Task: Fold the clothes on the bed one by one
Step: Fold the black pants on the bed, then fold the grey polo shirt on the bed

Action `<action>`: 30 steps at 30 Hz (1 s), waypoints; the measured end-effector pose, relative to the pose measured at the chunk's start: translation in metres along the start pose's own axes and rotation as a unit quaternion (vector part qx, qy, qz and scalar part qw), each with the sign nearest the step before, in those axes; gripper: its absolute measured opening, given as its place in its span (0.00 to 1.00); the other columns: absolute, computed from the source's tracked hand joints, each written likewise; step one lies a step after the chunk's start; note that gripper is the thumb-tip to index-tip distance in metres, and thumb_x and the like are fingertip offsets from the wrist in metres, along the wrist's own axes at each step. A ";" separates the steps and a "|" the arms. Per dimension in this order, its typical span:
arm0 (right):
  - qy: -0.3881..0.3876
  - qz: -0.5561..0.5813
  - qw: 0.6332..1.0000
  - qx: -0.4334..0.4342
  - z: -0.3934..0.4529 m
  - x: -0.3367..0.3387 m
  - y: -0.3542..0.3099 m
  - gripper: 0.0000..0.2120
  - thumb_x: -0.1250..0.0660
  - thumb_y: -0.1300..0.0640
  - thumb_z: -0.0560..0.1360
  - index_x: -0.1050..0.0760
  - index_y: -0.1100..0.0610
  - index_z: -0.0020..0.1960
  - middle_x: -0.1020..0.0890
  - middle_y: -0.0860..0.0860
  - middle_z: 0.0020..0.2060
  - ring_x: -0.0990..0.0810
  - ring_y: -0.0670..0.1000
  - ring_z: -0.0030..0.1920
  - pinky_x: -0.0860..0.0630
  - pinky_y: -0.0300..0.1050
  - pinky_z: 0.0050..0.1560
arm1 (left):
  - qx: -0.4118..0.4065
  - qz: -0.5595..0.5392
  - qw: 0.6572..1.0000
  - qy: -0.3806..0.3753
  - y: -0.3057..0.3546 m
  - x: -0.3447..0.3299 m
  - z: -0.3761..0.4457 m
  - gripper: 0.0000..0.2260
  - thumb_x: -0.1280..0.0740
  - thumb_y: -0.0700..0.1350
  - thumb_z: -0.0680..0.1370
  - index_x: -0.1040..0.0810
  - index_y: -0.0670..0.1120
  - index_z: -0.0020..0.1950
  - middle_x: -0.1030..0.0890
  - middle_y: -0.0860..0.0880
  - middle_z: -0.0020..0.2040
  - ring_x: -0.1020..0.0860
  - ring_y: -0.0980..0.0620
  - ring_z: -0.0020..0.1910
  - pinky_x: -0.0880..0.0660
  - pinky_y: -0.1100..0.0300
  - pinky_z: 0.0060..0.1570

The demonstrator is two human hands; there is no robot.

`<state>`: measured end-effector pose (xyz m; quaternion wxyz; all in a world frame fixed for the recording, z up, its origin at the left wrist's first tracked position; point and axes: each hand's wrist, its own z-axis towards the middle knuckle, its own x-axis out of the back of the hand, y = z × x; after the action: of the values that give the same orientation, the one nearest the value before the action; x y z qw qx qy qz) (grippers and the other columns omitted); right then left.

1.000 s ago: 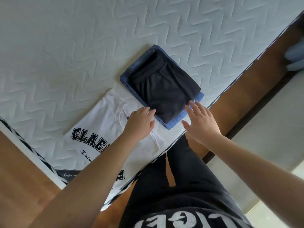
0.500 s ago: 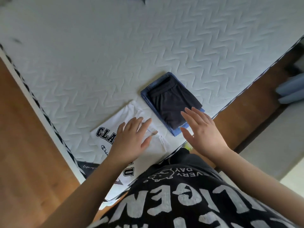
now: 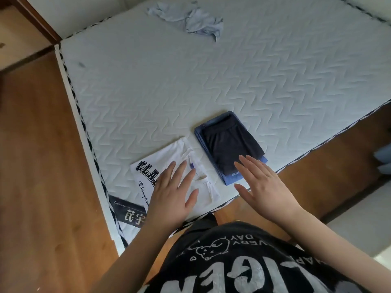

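The view now takes in more bed, revealing a crumpled pale-blue garment at 12 o'clock. Left hand, fingers straight and spread, lies over the folded white T-shirt; right hand hovers flat by the dark shorts stacked on blue denim.

Flat left hand over white T-shirt, right hand near dark folded stack

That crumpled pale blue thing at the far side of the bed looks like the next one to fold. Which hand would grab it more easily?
Probably the right hand. The crumpled light blue garment lies far across the mattress, roughly ahead; the right hand is open and reaches slightly farther forward than the left hand, over the white T-shirt.
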<state>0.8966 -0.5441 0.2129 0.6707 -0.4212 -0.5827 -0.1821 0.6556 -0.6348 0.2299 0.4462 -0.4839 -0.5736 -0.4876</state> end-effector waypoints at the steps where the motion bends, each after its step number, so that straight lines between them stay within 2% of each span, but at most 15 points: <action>1: -0.008 -0.001 1.000 0.005 -0.005 0.000 0.002 0.27 0.41 0.45 0.80 0.33 0.58 0.74 0.32 0.55 0.74 0.36 0.55 0.75 0.35 0.55 0.73 | 0.004 0.001 1.000 0.008 0.011 -0.002 -0.006 0.23 0.44 0.56 0.79 0.25 0.49 0.70 0.28 0.46 0.72 0.32 0.41 0.72 0.35 0.44 0.69; 4: -0.045 -0.001 0.999 0.027 -0.017 -0.004 0.005 0.28 0.43 0.44 0.81 0.37 0.57 0.76 0.37 0.53 0.76 0.42 0.53 0.77 0.40 0.50 0.76 | 0.025 0.004 1.000 -0.010 0.039 -0.009 -0.027 0.24 0.45 0.57 0.80 0.28 0.50 0.73 0.28 0.46 0.72 0.32 0.41 0.73 0.38 0.43 0.71; 9: -0.077 -0.012 0.995 0.066 -0.025 -0.006 -0.011 0.28 0.44 0.43 0.82 0.39 0.55 0.78 0.38 0.52 0.77 0.42 0.53 0.77 0.45 0.49 0.76 | 0.136 -0.005 0.989 -0.058 0.053 -0.005 -0.065 0.28 0.48 0.60 0.78 0.28 0.50 0.73 0.27 0.45 0.71 0.30 0.38 0.70 0.31 0.40 0.65; 10: -0.079 -0.014 0.993 0.081 -0.023 -0.006 -0.017 0.28 0.43 0.44 0.81 0.39 0.55 0.77 0.37 0.52 0.76 0.41 0.53 0.77 0.46 0.50 0.76 | 0.157 -0.007 0.985 -0.071 0.052 -0.006 -0.074 0.29 0.50 0.61 0.78 0.31 0.51 0.75 0.29 0.46 0.73 0.32 0.39 0.72 0.33 0.41 0.67; 13: -0.075 -0.021 0.989 0.126 -0.015 -0.004 -0.039 0.27 0.38 0.46 0.80 0.35 0.58 0.75 0.30 0.54 0.73 0.34 0.55 0.74 0.42 0.53 0.75 | 0.209 -0.006 0.973 -0.101 0.035 -0.012 -0.102 0.29 0.57 0.65 0.80 0.49 0.57 0.80 0.44 0.52 0.80 0.48 0.46 0.79 0.50 0.46 0.76; 14: -0.072 -0.025 0.987 0.141 -0.012 -0.005 -0.048 0.27 0.36 0.47 0.79 0.33 0.60 0.74 0.28 0.55 0.71 0.32 0.56 0.73 0.40 0.53 0.74 | 0.220 -0.005 0.971 -0.094 0.029 -0.012 -0.111 0.29 0.57 0.65 0.80 0.51 0.57 0.80 0.44 0.52 0.80 0.49 0.47 0.79 0.52 0.47 0.76; 17: -0.075 -0.043 0.980 0.182 -0.005 -0.011 -0.075 0.28 0.33 0.48 0.78 0.31 0.62 0.72 0.26 0.57 0.69 0.29 0.57 0.71 0.40 0.53 0.73 | 0.252 -0.015 0.966 -0.057 0.015 0.000 -0.137 0.31 0.57 0.64 0.79 0.40 0.53 0.79 0.34 0.49 0.77 0.40 0.45 0.77 0.47 0.46 0.75; 19: -0.079 -0.052 0.974 0.207 0.001 -0.018 -0.093 0.28 0.31 0.50 0.77 0.30 0.64 0.71 0.25 0.58 0.68 0.28 0.58 0.70 0.39 0.54 0.72 | 0.269 -0.008 0.963 -0.030 0.005 0.005 -0.153 0.31 0.53 0.62 0.79 0.31 0.49 0.75 0.28 0.47 0.72 0.32 0.44 0.73 0.40 0.44 0.72; 21: -0.108 -0.057 0.965 0.232 0.006 -0.028 -0.119 0.29 0.35 0.48 0.79 0.34 0.61 0.74 0.29 0.57 0.72 0.32 0.56 0.73 0.44 0.51 0.75 | 0.287 0.004 0.958 -0.011 -0.009 0.005 -0.174 0.28 0.48 0.61 0.79 0.25 0.46 0.71 0.23 0.47 0.68 0.28 0.44 0.70 0.35 0.44 0.69; 24: -0.138 -0.051 0.951 0.271 0.010 -0.050 -0.159 0.30 0.45 0.44 0.82 0.45 0.55 0.79 0.40 0.51 0.78 0.44 0.51 0.78 0.58 0.44 0.76 | 0.307 -0.002 0.951 -0.017 -0.035 0.000 -0.205 0.28 0.48 0.60 0.80 0.24 0.45 0.69 0.22 0.47 0.67 0.27 0.45 0.69 0.34 0.44 0.69; 26: -0.161 -0.049 0.943 0.286 0.009 -0.062 -0.186 0.29 0.45 0.44 0.82 0.46 0.54 0.79 0.41 0.50 0.78 0.46 0.50 0.78 0.62 0.41 0.73 | 0.321 -0.011 0.946 -0.031 -0.051 -0.004 -0.227 0.29 0.50 0.61 0.80 0.27 0.45 0.72 0.24 0.47 0.69 0.30 0.46 0.72 0.37 0.45 0.71; 28: -0.172 -0.049 0.939 0.295 0.006 -0.072 -0.213 0.29 0.42 0.46 0.81 0.42 0.57 0.78 0.38 0.53 0.77 0.42 0.52 0.77 0.59 0.42 0.74 | 0.338 -0.018 0.941 -0.029 -0.067 -0.007 -0.249 0.29 0.52 0.62 0.81 0.30 0.47 0.74 0.27 0.49 0.71 0.33 0.47 0.74 0.43 0.49 0.73; 30: -0.172 -0.048 0.935 0.307 0.005 -0.079 -0.239 0.29 0.38 0.48 0.80 0.38 0.60 0.76 0.34 0.55 0.75 0.38 0.55 0.76 0.52 0.46 0.76 | 0.354 -0.019 0.935 -0.016 -0.085 -0.008 -0.269 0.28 0.52 0.62 0.81 0.33 0.48 0.75 0.28 0.50 0.72 0.35 0.49 0.75 0.48 0.52 0.74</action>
<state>0.6973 -0.6980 0.2230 0.6476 -0.1908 -0.7361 0.0488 0.5834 -0.9073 0.2447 0.5703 -0.2914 -0.7250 -0.2535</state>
